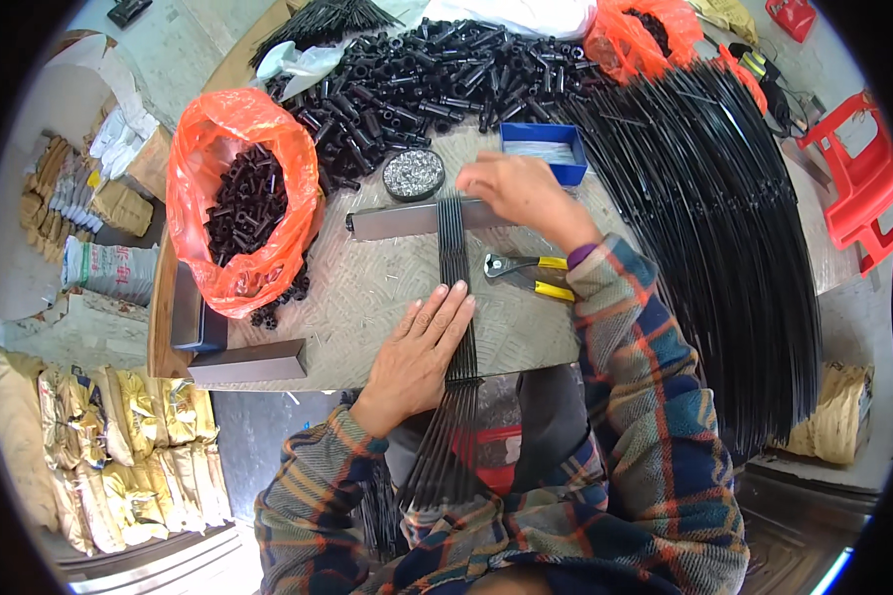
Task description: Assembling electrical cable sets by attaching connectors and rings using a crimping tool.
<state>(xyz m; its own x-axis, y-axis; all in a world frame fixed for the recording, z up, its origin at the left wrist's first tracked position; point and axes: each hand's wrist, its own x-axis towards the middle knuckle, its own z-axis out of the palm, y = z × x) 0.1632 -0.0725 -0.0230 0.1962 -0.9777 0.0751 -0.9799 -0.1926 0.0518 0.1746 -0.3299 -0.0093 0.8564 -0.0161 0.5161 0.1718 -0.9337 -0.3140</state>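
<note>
A row of thin black rods (452,260) lies side by side over a grey metal bar (397,221), their lower ends hanging past the table's near edge. Flat across the rods rests my left hand (419,352), fingers stretched out. My right hand (526,193) is above the bar, just right of the rods' far ends, with its fingertips pinched together; whatever they hold is hidden. Close to those fingertips stands a round black dish (414,176) of tiny silvery pieces. Cutting nippers (528,275) with yellow-and-black handles lie below my right wrist.
Black tubular fittings (456,74) are heaped at the back. A red plastic bag (268,283) on the left holds more. Behind my right hand sits a blue box (573,171). Long black rods (704,218) cover the right side. A dark rectangular bar (250,363) lies front left.
</note>
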